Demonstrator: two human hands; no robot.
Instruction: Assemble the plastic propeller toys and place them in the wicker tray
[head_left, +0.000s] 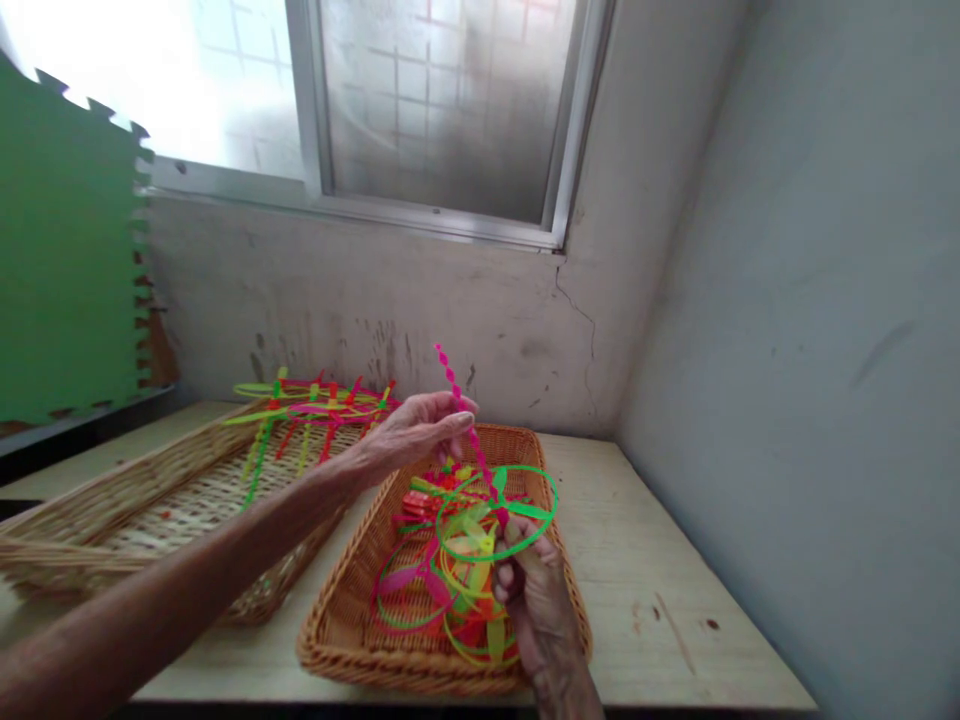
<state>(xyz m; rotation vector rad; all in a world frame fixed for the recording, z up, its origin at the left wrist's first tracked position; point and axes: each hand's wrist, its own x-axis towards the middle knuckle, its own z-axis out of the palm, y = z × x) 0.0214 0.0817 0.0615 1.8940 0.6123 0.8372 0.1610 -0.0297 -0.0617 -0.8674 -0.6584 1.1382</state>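
Twisted pink stick (487, 476), pinched by left fingers (448, 426) and right fingers (517, 541), through ringed propeller (527, 510)

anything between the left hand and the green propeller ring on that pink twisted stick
Only a stretch of the pink twisted stick itself runs between the left hand and the green propeller ring; nothing else visible stands in the way.

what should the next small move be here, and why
Probably carry the pink stick left to the pale basket: the green ring appears seated near the stick's lower end, by the right hand, and similar ringed sticks rest at that basket's far end.
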